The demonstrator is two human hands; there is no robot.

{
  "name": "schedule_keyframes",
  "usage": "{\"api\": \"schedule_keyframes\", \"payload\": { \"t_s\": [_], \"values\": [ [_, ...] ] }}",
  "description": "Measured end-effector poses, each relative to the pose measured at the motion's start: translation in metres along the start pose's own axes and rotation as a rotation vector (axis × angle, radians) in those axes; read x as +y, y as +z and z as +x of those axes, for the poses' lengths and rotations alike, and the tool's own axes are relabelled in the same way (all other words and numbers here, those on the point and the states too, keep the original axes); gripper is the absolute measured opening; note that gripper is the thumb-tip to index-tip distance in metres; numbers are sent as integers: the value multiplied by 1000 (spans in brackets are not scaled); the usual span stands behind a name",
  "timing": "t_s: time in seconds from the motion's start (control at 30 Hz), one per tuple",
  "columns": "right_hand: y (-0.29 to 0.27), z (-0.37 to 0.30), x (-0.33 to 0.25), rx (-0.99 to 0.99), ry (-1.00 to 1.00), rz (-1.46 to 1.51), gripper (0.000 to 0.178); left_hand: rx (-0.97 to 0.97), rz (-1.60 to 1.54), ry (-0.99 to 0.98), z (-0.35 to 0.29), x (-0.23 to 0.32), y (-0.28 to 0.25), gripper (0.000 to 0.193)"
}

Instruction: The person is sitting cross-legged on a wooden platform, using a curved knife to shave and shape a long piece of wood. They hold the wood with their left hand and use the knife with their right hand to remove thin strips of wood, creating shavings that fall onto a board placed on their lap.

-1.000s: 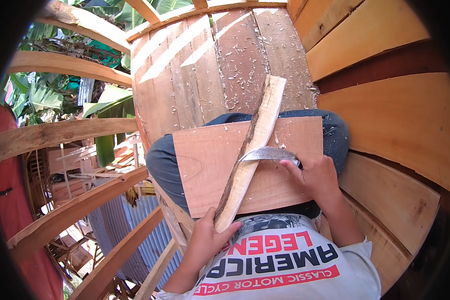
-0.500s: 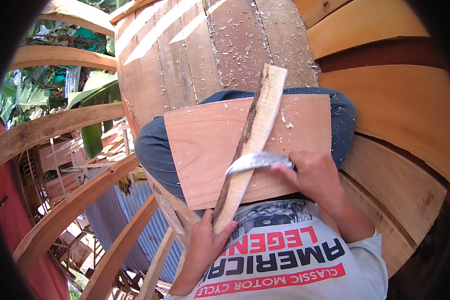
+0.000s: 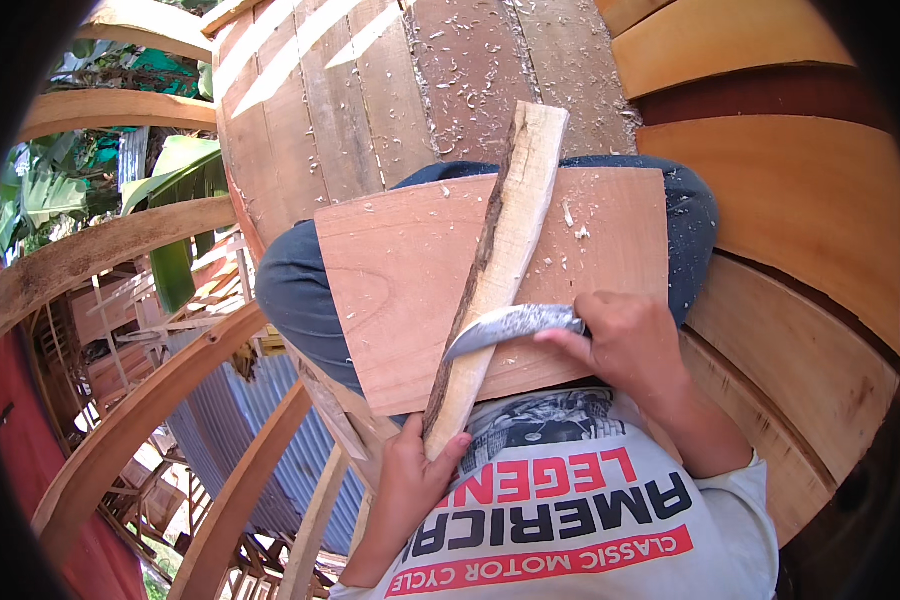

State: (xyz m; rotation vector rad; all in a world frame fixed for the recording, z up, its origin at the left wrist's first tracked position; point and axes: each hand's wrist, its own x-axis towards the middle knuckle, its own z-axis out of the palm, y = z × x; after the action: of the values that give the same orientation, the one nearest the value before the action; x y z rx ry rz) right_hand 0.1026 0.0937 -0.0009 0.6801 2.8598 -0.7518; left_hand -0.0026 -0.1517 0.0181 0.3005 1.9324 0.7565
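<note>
A long piece of wood (image 3: pixel 518 225) with dark bark down its left edge slants across a flat board (image 3: pixel 390 290) on my lap. My left hand (image 3: pixel 420 468) is closed round its near end, thumb on the right side. In my right hand (image 3: pixel 625 345) is a knife (image 3: pixel 515 325) with a curved blade, its handle mostly hidden by the fingers. The blade lies across the wood's pale face, tip pointing left at the bark edge. A few curled shavings (image 3: pixel 575 225) rest on the board to the right of the wood.
Under my crossed legs (image 3: pixel 305 300) runs a plank floor (image 3: pixel 350 130) scattered with shavings. Wide wooden slats (image 3: pixel 780 190) rise close on my right. Curved wooden rails (image 3: pixel 120 240) line the left, with corrugated metal sheets (image 3: pixel 300 460) and banana leaves (image 3: pixel 180 170) beyond.
The knife blade has shifted slightly left and stays on the wood. My view has moved a little, so the floor and board sit higher. Both hands keep their holds.
</note>
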Motion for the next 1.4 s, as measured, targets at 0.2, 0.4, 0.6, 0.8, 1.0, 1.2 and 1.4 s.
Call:
{"api": "schedule_keyframes", "payload": {
  "t_s": [0.2,0.4,0.6,0.8,1.0,1.2,1.4],
  "values": [
    [7,-10,-8,-5,-11,0,51,-21,-22,5,3,-5,1,40],
    [11,-13,-16,-13,0,10,53,-43,-10,-48,4,-4,-2,39],
    [13,-8,-9,5,-6,-9,51,-20,3,-14,5,-4,-1,39],
    [11,-6,-2,13,2,-35,49,-32,10,-24,4,-4,-1,40],
    [18,-13,-12,14,-46,12,49,-24,30,26,5,-10,1,42],
    [22,-23,-23,-81,-120,21,49,-41,-52,-47,3,-6,2,42],
    [17,-13,-16,19,-15,6,48,-25,-1,-25,7,-11,2,43]
  ]
}}
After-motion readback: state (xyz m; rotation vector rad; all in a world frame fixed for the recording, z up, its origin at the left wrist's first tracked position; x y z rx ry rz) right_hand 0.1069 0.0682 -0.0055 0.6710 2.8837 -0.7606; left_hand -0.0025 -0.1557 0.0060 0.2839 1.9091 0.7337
